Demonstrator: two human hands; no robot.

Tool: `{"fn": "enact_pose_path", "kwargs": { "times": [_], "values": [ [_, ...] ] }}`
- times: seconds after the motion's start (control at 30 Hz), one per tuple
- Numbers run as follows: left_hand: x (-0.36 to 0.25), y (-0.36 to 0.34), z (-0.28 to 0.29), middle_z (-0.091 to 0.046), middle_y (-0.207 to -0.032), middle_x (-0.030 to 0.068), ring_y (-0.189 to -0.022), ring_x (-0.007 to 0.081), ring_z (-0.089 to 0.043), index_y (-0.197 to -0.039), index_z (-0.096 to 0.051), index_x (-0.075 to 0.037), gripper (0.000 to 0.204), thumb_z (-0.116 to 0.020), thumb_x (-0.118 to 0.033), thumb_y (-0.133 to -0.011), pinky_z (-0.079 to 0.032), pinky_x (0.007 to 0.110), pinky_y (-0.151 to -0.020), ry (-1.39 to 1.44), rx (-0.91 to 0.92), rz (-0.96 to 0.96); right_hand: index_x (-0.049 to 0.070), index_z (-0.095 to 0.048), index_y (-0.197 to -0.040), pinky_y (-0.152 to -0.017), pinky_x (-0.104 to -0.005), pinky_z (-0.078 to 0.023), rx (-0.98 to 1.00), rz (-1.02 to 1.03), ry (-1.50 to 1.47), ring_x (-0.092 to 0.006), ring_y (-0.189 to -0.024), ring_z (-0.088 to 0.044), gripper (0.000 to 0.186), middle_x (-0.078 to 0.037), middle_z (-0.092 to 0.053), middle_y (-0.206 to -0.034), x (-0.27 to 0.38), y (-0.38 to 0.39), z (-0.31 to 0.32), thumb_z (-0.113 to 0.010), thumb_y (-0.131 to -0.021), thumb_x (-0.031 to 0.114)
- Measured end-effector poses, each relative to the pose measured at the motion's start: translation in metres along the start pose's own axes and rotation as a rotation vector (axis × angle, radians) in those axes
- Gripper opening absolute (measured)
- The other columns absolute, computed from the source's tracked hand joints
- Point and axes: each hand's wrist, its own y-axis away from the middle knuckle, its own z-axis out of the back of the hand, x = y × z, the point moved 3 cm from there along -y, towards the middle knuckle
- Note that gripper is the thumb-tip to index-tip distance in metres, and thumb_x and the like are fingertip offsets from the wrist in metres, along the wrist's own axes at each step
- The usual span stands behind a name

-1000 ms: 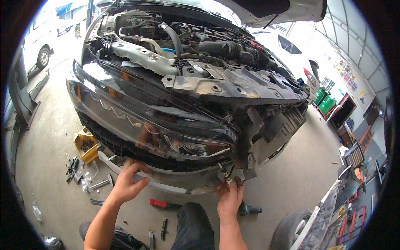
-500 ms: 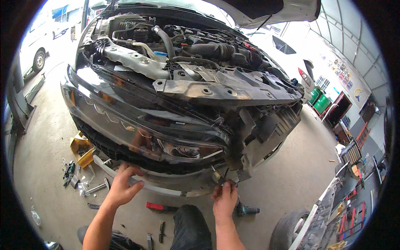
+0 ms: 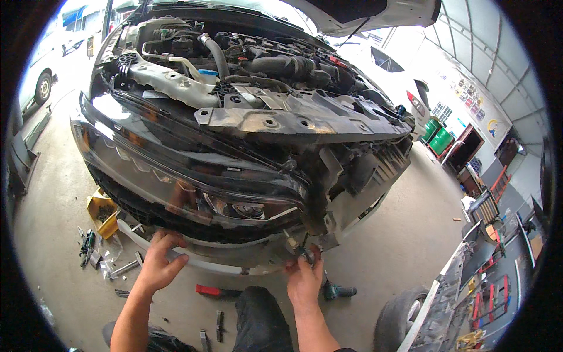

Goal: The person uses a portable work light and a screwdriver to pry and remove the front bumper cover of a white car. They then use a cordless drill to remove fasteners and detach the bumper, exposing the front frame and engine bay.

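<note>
My left hand [image 3: 159, 263] has its fingers hooked on a grey curved strip [image 3: 212, 264] along the bottom of the car's stripped front, with its thumb below. My right hand [image 3: 305, 276] pinches a small metal fitting [image 3: 296, 245] with a dark stem at the strip's right part; part of it is hidden by the fingers. Just above both hands sit the black lower grille edge [image 3: 135, 212] and the dark clear-lensed headlight [image 3: 146, 164]. A bare metal crossmember [image 3: 316, 130] runs above the lamp under the exposed engine [image 3: 264, 70].
Below lie a yellow tray of small parts [image 3: 104, 220], a hammer [image 3: 124, 266], a red-and-black tool [image 3: 214, 291] and a power tool [image 3: 339, 291]. A tire [image 3: 393, 322] and leaning panel [image 3: 440, 293] stand lower right. Green drums [image 3: 440, 141] are behind, a white van [image 3: 40, 73] upper left.
The whole view has shifted leftward, with the car and both hands lower-left of before. My fingers stay at the strip and the fitting; the right ones have moved slightly around it.
</note>
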Motion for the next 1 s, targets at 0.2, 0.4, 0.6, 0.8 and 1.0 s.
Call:
{"fn": "enact_pose_path", "kwargs": {
  "times": [0.2, 0.4, 0.6, 0.8, 1.0],
  "values": [
    [0.0, -0.001, -0.003, -0.054, -0.106, 0.0148, -0.106, 0.0325, -0.051, -0.095, -0.06, -0.003, 0.027, -0.068, -0.007, -0.07, -0.041, 0.038, -0.093, 0.025, -0.003, -0.009, 0.006, -0.046, -0.121, -0.058, -0.0342, -0.046, 0.056, -0.026, 0.276, -0.0177, -0.071, -0.054, 0.03, -0.008, -0.057, -0.092, -0.008, -0.01, 0.026, -0.055, -0.094, 0.015],
    [-0.005, -0.001, 0.005, -0.054, -0.106, 0.0156, -0.106, 0.0335, -0.051, -0.096, -0.06, -0.002, 0.028, -0.068, -0.009, -0.07, -0.04, 0.038, -0.093, -0.016, -0.008, -0.006, 0.008, -0.047, -0.119, -0.06, -0.0328, -0.045, -0.07, -0.2, 0.062, -0.0163, -0.072, -0.053, 0.027, -0.007, -0.056, -0.093, 0.002, 0.001, -0.002, -0.054, -0.093, 0.012],
    [-0.003, 0.0, 0.0, -0.053, -0.107, 0.0162, -0.106, 0.034, -0.051, -0.096, -0.06, -0.002, 0.028, -0.067, -0.01, -0.071, -0.041, 0.038, -0.093, -0.001, -0.014, -0.038, 0.006, -0.05, -0.113, -0.055, -0.033, -0.044, -0.035, 0.12, 0.202, -0.0182, -0.069, -0.054, 0.02, -0.009, -0.057, -0.092, -0.01, -0.013, 0.022, -0.05, -0.095, 0.015],
    [-0.004, 0.0, 0.003, -0.053, -0.106, 0.016, -0.106, 0.0339, -0.051, -0.096, -0.061, -0.002, 0.027, -0.068, -0.009, -0.071, -0.041, 0.039, -0.093, 0.005, -0.002, -0.008, 0.006, -0.048, -0.109, -0.062, -0.0324, -0.045, -0.017, -0.295, 0.027, -0.0176, -0.074, -0.054, 0.018, -0.009, -0.056, -0.095, 0.003, -0.014, 0.016, -0.053, -0.091, 0.004],
    [-0.004, 0.0, -0.001, -0.053, -0.106, 0.0159, -0.106, 0.0336, -0.051, -0.096, -0.061, -0.002, 0.026, -0.067, -0.008, -0.072, -0.041, 0.038, -0.093, 0.022, -0.018, -0.036, 0.005, -0.048, -0.108, -0.054, -0.0345, -0.042, 0.036, 0.18, 0.223, -0.0184, -0.062, -0.052, 0.016, -0.009, -0.056, -0.089, -0.006, -0.02, 0.029, -0.051, -0.095, 0.015]
  ]
}}
